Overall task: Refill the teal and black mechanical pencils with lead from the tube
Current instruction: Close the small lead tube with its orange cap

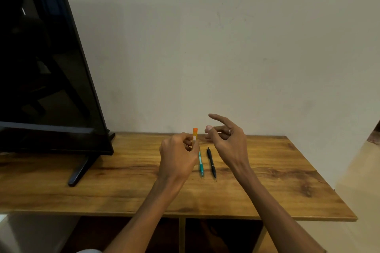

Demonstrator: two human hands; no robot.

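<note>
My left hand (pixel 178 156) holds a small orange lead tube (pixel 195 134) upright between thumb and fingers, its capped end sticking out above the hand. My right hand (pixel 227 139) hovers just to the right of the tube with fingers spread and nothing in it. On the wooden table (pixel 287 170) below them lie the teal mechanical pencil (pixel 201 164) and, to its right, the black mechanical pencil (pixel 211 164), side by side with their tips toward me. The teal pencil's far end is hidden behind my left hand.
A large black screen (pixel 47 72) on a stand with a black foot (pixel 79 170) takes up the left of the table. A pale wall (pixel 226 47) rises right behind the table. The table's front edge runs below my forearms, with open shelves underneath.
</note>
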